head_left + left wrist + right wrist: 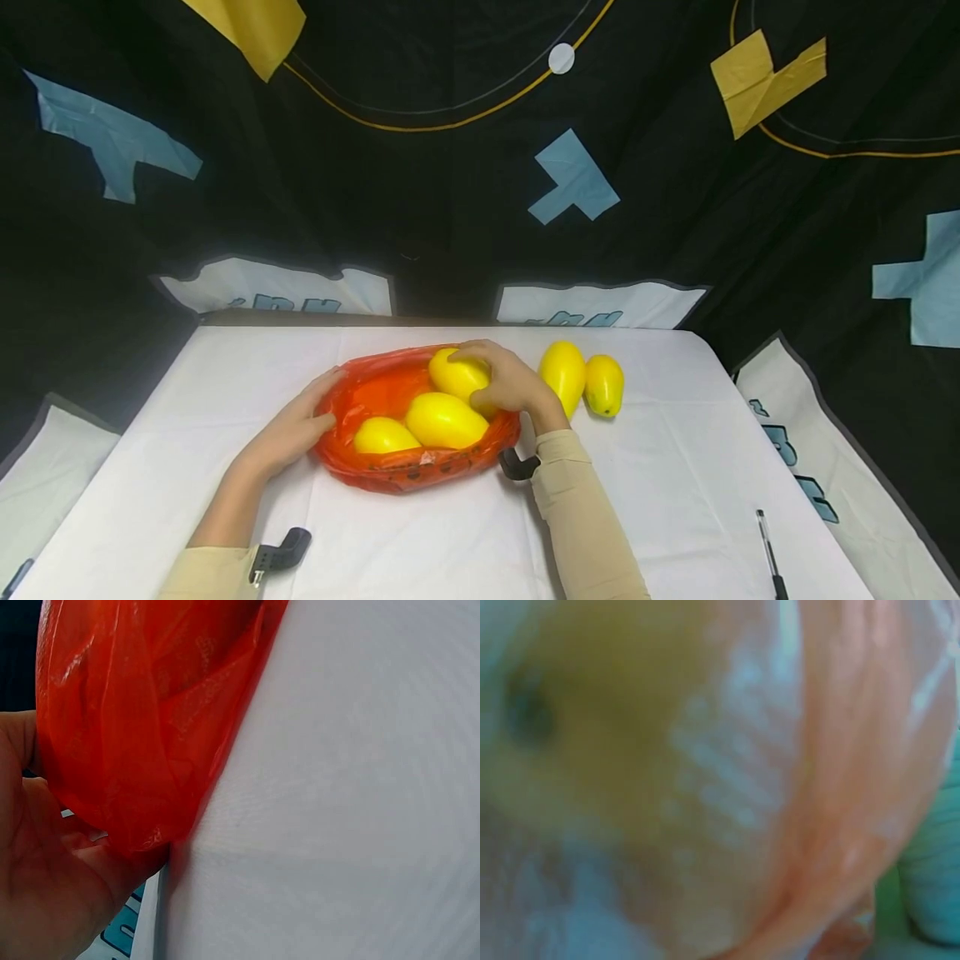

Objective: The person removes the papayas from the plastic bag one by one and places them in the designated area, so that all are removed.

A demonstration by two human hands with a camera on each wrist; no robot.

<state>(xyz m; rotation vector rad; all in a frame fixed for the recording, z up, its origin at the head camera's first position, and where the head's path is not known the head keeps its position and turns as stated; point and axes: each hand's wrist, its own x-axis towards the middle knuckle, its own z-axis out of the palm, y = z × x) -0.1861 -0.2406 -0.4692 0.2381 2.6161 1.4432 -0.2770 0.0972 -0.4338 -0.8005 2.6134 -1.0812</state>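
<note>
A red plastic bag (pixel 360 475) lies with its mouth spread wide on the white table. Inside it are three smooth yellow mangoes, one at front left (pixel 384 435), one in the middle (pixel 446 420) and one at the back right (pixel 453 373). My left hand (pixel 296 427) holds the bag's left rim; the left wrist view shows the fingers (pixel 105 862) against the red plastic. With my right hand (pixel 510 379) I grip the back right mango from above, fingers curled over it. The right wrist view is blurred, showing plastic and a yellow shape.
Two more yellow mangoes, a larger (pixel 562 375) and a smaller one (pixel 603 386), lie right of the bag, beyond my right hand. A pen (pixel 770 552) rests near the table's right edge. Behind the white table (pixel 675 467) hangs a dark patterned cloth (pixel 450 208).
</note>
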